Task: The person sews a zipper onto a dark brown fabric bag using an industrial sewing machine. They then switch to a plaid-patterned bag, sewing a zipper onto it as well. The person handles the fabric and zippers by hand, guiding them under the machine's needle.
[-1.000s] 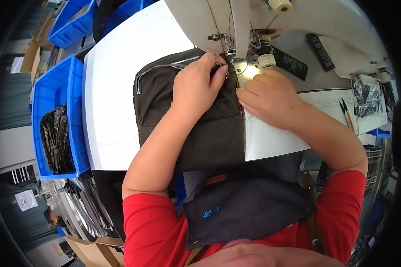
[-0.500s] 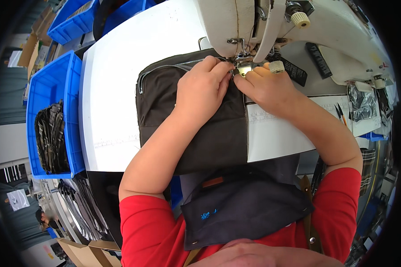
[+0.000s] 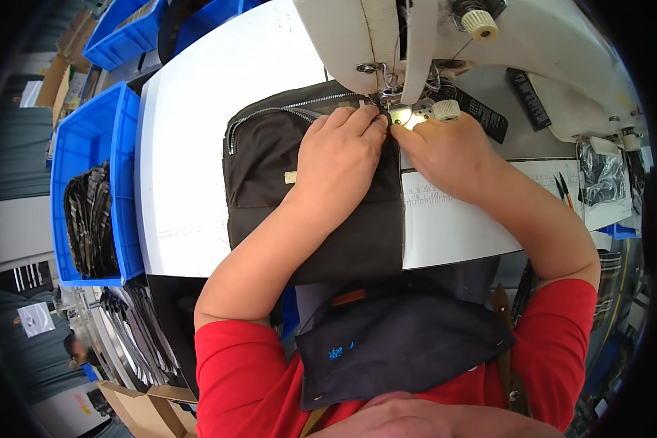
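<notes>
Below the sewing machine (image 3: pixel 343 44) at upper right, left hand (image 3: pixel 339 157), fingers bunched, lies on zippered dark-brown fabric (image 3: pixel 358 241); right hand (image 3: pixel 449 155), fingers curled, is at its edge (any pinch, I cannot tell)

The scene is bright. A yellowish light spot (image 3: pixel 402 116) shines under the sewing machine (image 3: pixel 339 44), and the white tabletop (image 3: pixel 186 168) is almost washed out. The dark cloth (image 3: pixel 343 248) shows little detail. Toward the black rim, straight lines become curved.
</notes>
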`<state>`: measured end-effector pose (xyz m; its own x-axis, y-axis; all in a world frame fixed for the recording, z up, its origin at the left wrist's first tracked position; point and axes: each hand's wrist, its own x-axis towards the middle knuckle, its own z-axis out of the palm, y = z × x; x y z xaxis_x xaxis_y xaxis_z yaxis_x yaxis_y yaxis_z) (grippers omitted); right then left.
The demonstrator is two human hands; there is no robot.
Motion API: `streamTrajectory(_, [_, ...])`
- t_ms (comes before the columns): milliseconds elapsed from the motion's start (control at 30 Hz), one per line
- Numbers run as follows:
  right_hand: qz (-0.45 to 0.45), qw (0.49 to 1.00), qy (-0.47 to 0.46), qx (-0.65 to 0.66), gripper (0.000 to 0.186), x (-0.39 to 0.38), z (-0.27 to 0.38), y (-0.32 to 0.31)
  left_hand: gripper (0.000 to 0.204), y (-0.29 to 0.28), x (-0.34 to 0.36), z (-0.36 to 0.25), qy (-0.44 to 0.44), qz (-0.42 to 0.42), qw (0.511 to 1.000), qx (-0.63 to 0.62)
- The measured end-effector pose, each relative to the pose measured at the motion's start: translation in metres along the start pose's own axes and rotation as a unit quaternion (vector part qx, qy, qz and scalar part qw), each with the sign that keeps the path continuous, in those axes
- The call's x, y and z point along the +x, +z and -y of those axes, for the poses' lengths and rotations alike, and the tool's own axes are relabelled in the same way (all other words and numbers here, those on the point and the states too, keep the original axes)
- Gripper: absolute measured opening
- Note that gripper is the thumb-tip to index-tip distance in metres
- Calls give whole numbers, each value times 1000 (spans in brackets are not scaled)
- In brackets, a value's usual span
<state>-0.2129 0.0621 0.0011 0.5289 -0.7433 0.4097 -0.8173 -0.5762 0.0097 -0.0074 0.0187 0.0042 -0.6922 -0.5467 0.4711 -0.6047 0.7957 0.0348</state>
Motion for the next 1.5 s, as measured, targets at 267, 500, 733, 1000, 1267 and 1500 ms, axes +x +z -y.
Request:
streamTrajectory(267, [-2,999,-1,-36,14,-2,-5,8,24,0,0,-2,-6,0,1000,-6])
streamTrajectory(500, [16,998,6,-59,15,0,-3,9,22,0,2,-2,-9,-2,1000,-19])
streamTrajectory(733, [26,997,5,-73,26,3,-4,6,20,8,7,8,-19,-19,999,-23])
streamTrajectory(1000, [47,998,25,-23,20,-5,-12,-7,33,-3,5,11,0,-3,999,-49])
streamTrajectory(1267, [78,996,36,0,8,-5,-23,-19,36,-41,8,11,22,108,981,-158])
streamTrajectory(1500, [94,995,35,3,6,-4,-21,-18,19,-25,7,5,91,74,989,-93])
